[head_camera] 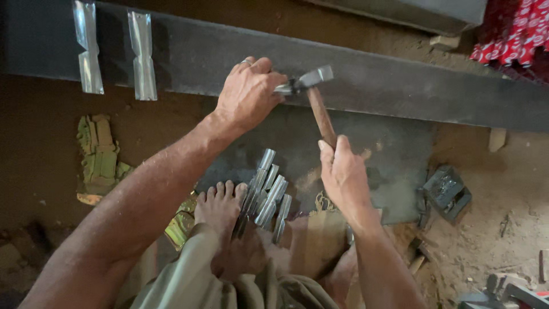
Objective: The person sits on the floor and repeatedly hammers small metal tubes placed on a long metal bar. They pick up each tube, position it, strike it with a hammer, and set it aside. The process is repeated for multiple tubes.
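Left hand [247,94] pinched a small metal piece [284,89] steady on the dark beam [400,86]; beside it, right hand [343,174] gripped the hammer [318,103], its head resting on the piece.

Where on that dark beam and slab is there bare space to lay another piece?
The beam is bare right of the hammer, and between the two flattened metal strips and the left hand. The slab lies open beside the right hand. The metal pieces crowd the foot.
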